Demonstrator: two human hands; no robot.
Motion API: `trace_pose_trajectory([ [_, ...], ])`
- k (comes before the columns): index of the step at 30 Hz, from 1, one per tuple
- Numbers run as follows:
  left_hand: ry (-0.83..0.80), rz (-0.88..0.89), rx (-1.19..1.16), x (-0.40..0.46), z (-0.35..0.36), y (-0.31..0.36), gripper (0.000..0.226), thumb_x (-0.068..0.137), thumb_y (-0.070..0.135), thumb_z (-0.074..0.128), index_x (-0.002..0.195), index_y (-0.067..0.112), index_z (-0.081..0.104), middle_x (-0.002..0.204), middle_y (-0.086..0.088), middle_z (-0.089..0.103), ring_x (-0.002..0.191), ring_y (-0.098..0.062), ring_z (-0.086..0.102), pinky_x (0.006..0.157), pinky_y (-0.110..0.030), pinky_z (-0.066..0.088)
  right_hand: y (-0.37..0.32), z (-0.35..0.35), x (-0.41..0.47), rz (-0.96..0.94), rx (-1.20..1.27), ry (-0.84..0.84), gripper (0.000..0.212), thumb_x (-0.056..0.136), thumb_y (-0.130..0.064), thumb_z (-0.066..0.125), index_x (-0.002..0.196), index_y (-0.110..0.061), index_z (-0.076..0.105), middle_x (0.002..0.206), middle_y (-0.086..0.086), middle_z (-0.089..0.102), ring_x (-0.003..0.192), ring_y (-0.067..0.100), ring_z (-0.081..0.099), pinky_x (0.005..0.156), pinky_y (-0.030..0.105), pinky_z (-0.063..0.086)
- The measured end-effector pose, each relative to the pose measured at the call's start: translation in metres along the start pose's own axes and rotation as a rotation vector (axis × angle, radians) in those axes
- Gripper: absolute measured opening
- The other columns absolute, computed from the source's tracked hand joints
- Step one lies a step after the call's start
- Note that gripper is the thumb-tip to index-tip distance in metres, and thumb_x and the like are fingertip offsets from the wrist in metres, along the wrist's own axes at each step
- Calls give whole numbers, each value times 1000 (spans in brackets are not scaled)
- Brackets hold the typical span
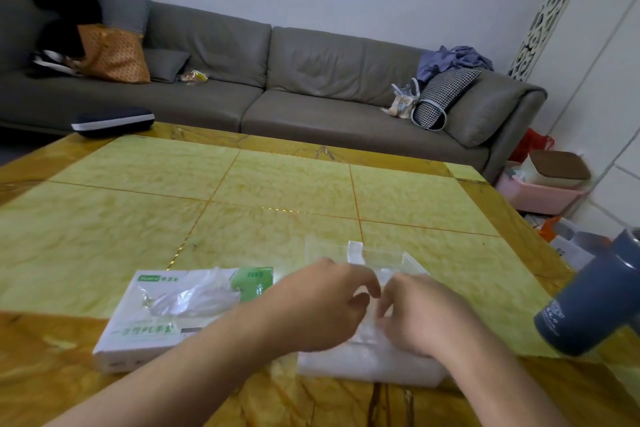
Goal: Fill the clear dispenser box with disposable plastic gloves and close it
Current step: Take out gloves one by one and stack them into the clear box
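We see the clear dispenser box (372,354) on the yellow table (277,191), its lid (360,255) raised behind both hands. Our left hand (318,305) and right hand (420,317) meet over the box, fingers curled, pinching the filmy gloves (369,329) packed inside. The white-and-green glove carton (166,315) lies just left of the box; a grey-blue flask (595,302) stands to its right.
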State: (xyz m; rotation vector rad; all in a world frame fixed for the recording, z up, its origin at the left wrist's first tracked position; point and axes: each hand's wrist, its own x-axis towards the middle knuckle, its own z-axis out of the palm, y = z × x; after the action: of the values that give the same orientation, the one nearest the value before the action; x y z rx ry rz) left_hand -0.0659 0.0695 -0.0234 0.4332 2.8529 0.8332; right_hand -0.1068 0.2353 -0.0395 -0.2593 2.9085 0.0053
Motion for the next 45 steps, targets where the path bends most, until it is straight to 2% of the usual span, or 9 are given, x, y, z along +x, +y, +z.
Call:
trace_pose_trajectory([
  [6, 162, -88, -12, -22, -70, -48, 5, 95, 29, 69, 96, 29, 74, 85, 15, 74, 79, 2, 68, 79, -25, 60, -15, -14, -13, -40, 75, 235, 22, 86, -16, 54, 90, -32, 70, 87, -11, 65, 73, 15, 63, 67, 32, 57],
  [11, -70, -402, 202, -58, -89, -121, 43, 71, 60, 84, 98, 34, 63, 94, 14, 68, 86, -3, 66, 82, -25, 59, -28, -13, -14, -93, 180, 453, 18, 92, -20, 57, 90, -30, 71, 70, -13, 65, 61, 11, 60, 54, 29, 50],
  [15, -66, -437, 219, -70, -81, -144, 32, 74, 51, 87, 87, 34, 63, 84, 12, 67, 76, -3, 64, 66, -21, 51, -51, -12, -20, -304, 231, 620, 16, 94, -16, 64, 97, -28, 73, 76, -16, 67, 66, 5, 60, 58, 26, 50],
  [17, -16, -391, 188, -70, -84, -143, 25, 80, 43, 86, 85, 32, 64, 82, 12, 67, 76, -3, 63, 66, -20, 49, -71, -8, -26, -512, 225, 576, 24, 95, -15, 64, 114, -26, 73, 103, -14, 72, 94, 7, 63, 86, 27, 56],
  [20, 35, -356, 91, -69, -86, -144, 19, 81, 39, 85, 82, 30, 68, 80, 11, 72, 77, -4, 68, 79, -31, 60, -100, 4, -36, -734, 143, 295, 45, 104, -29, 53, 148, -35, 52, 150, -18, 51, 139, 7, 42, 123, 28, 28],
  [27, 198, -290, 84, -63, -79, -143, 19, 86, 30, 82, 74, 30, 68, 63, 15, 65, 58, 6, 59, 56, -14, 39, -130, 37, -33, -829, -21, 189, 66, 95, -20, 63, 154, -30, 36, 153, -9, 39, 146, 21, 32, 120, 36, 29],
  [32, 230, -236, 54, -60, -76, -132, 19, 89, 25, 79, 74, 29, 67, 69, 9, 69, 66, -7, 67, 65, -29, 56, -129, 36, -33, -839, 9, 190, 69, 92, -11, 61, 153, -31, 36, 155, -11, 35, 147, 17, 26, 118, 31, 26],
  [39, 331, -155, -73, -51, -66, -113, 12, 93, 23, 75, 83, 29, 71, 74, 10, 73, 68, -5, 68, 70, -31, 59, -130, 40, -32, -823, 11, 153, 77, 92, -9, 60, 159, -32, 31, 158, -11, 33, 150, 22, 19, 121, 33, 22],
  [45, 456, -197, -604, -55, -76, -108, 14, 97, 19, 70, 92, 7, 74, 76, -6, 75, 69, -20, 72, 67, -30, 60, -130, 36, -35, -808, -8, 139, 78, 92, -12, 61, 159, -32, 29, 155, -12, 29, 134, 28, 25, 113, 35, 28],
])
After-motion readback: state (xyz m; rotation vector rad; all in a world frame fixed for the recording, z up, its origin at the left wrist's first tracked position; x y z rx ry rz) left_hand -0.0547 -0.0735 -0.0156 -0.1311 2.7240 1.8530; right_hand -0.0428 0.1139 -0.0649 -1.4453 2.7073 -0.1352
